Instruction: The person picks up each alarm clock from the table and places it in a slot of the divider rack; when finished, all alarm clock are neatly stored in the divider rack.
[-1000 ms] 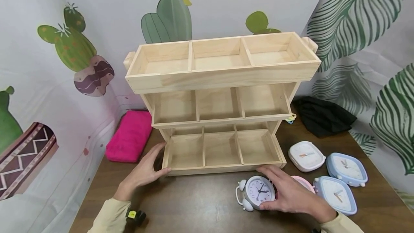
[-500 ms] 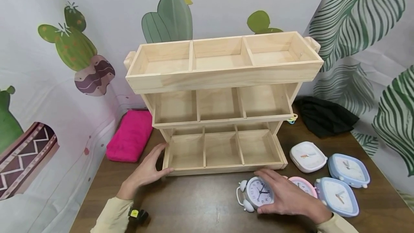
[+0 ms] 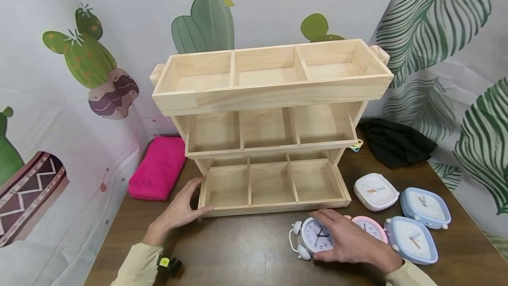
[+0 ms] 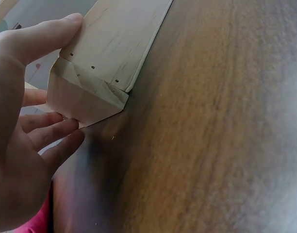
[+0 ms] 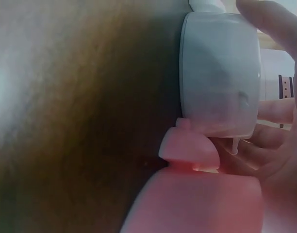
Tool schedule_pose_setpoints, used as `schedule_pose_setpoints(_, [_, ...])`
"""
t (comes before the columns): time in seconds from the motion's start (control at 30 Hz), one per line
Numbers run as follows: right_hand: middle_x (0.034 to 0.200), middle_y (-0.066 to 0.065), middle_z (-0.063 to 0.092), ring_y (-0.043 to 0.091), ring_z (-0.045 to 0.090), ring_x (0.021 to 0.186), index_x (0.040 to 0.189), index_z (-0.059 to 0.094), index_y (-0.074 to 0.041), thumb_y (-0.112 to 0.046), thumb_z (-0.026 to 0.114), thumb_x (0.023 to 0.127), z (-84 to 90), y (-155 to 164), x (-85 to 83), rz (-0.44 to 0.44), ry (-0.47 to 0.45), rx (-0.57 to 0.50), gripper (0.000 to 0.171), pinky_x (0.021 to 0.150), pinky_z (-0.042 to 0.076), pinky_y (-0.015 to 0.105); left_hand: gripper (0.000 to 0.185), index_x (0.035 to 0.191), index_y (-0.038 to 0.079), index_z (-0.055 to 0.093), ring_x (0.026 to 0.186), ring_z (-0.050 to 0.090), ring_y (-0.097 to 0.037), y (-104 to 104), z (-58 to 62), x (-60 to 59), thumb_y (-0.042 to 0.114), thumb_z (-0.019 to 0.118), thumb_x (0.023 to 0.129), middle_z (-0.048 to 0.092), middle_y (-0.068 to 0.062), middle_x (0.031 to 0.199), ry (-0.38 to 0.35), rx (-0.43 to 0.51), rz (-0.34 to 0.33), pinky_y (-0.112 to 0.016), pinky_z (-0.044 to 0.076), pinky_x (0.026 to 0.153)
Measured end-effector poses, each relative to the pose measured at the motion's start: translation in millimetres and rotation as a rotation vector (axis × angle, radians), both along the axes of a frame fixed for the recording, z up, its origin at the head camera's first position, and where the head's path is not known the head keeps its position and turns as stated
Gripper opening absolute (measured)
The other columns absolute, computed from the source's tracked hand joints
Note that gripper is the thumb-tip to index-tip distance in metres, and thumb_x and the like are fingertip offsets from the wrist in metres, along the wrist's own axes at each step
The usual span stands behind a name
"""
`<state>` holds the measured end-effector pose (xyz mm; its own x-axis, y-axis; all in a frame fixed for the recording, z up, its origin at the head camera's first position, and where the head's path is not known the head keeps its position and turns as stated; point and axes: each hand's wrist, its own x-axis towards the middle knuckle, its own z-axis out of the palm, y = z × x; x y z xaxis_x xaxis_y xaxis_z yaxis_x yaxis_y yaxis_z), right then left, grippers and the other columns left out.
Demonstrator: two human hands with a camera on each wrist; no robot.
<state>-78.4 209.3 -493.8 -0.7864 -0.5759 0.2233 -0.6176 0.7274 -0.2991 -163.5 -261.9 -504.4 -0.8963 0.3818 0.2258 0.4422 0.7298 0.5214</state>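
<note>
A wooden three-tier shelf [image 3: 274,208] stands on the table, each tier split into three compartments. My left hand [image 3: 180,208] holds its bottom left corner. In the left wrist view, the thumb lies on the front board [image 4: 119,39] and the fingers touch the side. My right hand [image 3: 349,239] grips a silver-white twin-bell alarm clock [image 3: 315,235] that lies face up, bells to the left. The thumb is at its near edge and the fingers are at its far edge; the palm hides its right part. Touching that clock in the right wrist view is a pink alarm clock [image 5: 197,204].
Right of the hand lie two blue clocks [image 3: 412,239] [image 3: 425,206] and a white one [image 3: 376,192]. A black cloth [image 3: 397,142] sits at the back right, a folded pink cloth [image 3: 158,167] at the left. Patterned fabric [image 3: 274,8] hangs behind.
My right hand has shifted slightly left over the silver-white clock, uncovering more of the pink one. The left hand stays at the shelf's corner.
</note>
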Motion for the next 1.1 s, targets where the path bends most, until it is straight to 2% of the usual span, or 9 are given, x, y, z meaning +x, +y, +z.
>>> schedule_pose_setpoints(0.2, [0.121,-0.002,0.059,0.011,0.056,0.109,0.127,0.060,-0.011,-0.065,0.083,0.060,-0.5,0.3,-1.1,0.008,0.024,-0.017,0.089,0.083,0.057,0.032,0.093,0.146,0.006,0.039,0.132,0.044,-0.024,-0.8,-2.3,-1.0,0.042,0.085,0.072,0.045,-0.009,0.144,0.000,0.013,-0.006,-0.046,0.043,0.106])
schedule_pose_setpoints(0.43, [0.119,-0.003,0.058,0.009,0.057,0.103,0.126,0.060,-0.010,-0.062,0.085,0.059,7.5,1.3,-5.3,0.042,0.045,-0.051,0.089,0.082,0.057,0.029,0.094,0.146,0.006,0.040,0.131,0.045,-0.025,-0.3,-1.1,-0.7,0.039,0.086,0.071,0.046,-0.011,0.143,-0.014,0.025,0.005,-0.047,0.041,0.106])
schedule_pose_setpoints(0.83, [0.117,-0.006,0.058,0.008,0.056,0.104,0.123,0.061,-0.009,-0.055,0.088,0.055,13.7,2.8,-8.1,0.097,0.107,-0.071,0.087,0.082,0.054,0.026,0.092,0.145,0.005,0.040,0.130,0.047,-0.030,-1.7,-1.5,-0.4,0.038,0.086,0.072,0.046,-0.013,0.142,-0.008,0.048,-0.010,-0.051,0.042,0.106])
schedule_pose_setpoints(1.1, [0.119,-0.005,0.060,0.010,0.057,0.107,0.123,0.062,-0.010,-0.051,0.090,0.048,19.9,5.7,-9.6,0.080,0.147,-0.057,0.090,0.087,0.053,0.025,0.092,0.145,0.005,0.040,0.130,0.046,-0.031,-2.2,-2.0,0.1,0.038,0.085,0.073,0.046,-0.013,0.143,-0.015,0.054,-0.014,-0.052,0.041,0.106])
